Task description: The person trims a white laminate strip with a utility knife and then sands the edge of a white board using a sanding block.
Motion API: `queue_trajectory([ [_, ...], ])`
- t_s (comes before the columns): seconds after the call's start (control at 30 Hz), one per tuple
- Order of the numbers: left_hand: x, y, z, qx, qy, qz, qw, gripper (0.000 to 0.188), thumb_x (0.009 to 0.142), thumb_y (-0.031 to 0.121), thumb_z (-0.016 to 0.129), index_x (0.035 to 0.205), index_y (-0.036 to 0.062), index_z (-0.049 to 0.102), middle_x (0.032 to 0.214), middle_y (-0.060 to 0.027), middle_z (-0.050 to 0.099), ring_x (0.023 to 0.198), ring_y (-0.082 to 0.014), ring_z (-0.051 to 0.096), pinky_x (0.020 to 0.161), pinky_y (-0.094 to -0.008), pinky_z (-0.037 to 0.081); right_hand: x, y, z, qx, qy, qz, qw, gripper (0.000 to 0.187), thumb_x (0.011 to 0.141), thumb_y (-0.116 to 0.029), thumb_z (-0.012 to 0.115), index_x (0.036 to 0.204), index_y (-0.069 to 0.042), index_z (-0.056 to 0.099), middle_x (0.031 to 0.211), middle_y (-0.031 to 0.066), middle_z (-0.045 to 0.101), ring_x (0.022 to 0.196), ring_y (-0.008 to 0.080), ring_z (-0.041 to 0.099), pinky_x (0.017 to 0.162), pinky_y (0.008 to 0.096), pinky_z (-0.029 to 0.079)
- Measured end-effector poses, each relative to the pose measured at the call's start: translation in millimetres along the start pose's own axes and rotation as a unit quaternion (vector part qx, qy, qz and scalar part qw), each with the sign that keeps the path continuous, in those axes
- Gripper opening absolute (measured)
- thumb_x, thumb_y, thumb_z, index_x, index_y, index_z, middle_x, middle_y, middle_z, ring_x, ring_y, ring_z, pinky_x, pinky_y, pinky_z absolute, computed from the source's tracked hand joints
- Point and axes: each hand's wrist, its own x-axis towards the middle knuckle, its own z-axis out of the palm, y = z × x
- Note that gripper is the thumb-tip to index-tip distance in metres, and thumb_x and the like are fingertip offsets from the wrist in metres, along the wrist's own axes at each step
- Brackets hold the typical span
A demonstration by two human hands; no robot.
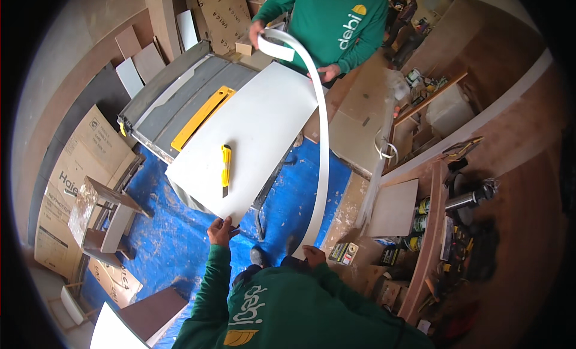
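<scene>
A white panel (264, 121) lies on a grey folding workbench (222, 73). My left hand (221, 231) is closed on the panel's near corner. The fingers of my right hand (313, 257) pinch the near end of a long white edging strip (324, 151). The strip arcs along the panel's right side to a co-worker opposite, whose one hand (257, 34) holds its curled far part. That person's other hand (329, 73) is at the panel's far right corner. A yellow snap-off utility knife (225, 166) rests on the panel, blade toward me.
Beside the panel, a yellow level-like bar (203, 118) lies on the bench. Blue sheeting (162, 211) covers the floor. A small wooden stool (102, 217) and cardboard (78, 181) stand at left. A wooden shelf frame (429, 241) with cans and tools runs along the right.
</scene>
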Motion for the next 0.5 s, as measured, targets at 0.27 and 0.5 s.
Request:
queue_trajectory([
  [0.27,-6,5,2,-0.002,-0.022,-0.036,0.999,0.038,0.089,0.013,0.062,0.119,-0.0075,0.055,0.098,-0.0161,0.066,0.081,-0.0255,0.068,0.061,-0.0339,0.060,12,-15,5,0.012,0.014,-0.016,1.000,0.021,0.086,-0.013,0.065,0.104,-0.003,0.069,0.086,0.0076,0.067,0.070,0.0146,0.064,0.058,0.0288,0.056],
  [0.5,-12,15,-10,0.004,-0.039,-0.051,0.998,0.039,0.086,0.012,0.058,0.120,-0.0077,0.055,0.102,-0.0170,0.066,0.087,-0.0266,0.068,0.067,-0.0359,0.059,9,-27,5,0.033,0.002,0.041,0.999,0.023,0.085,-0.017,0.064,0.101,-0.002,0.069,0.092,0.0108,0.070,0.084,0.0163,0.066,0.076,0.0301,0.053],
])
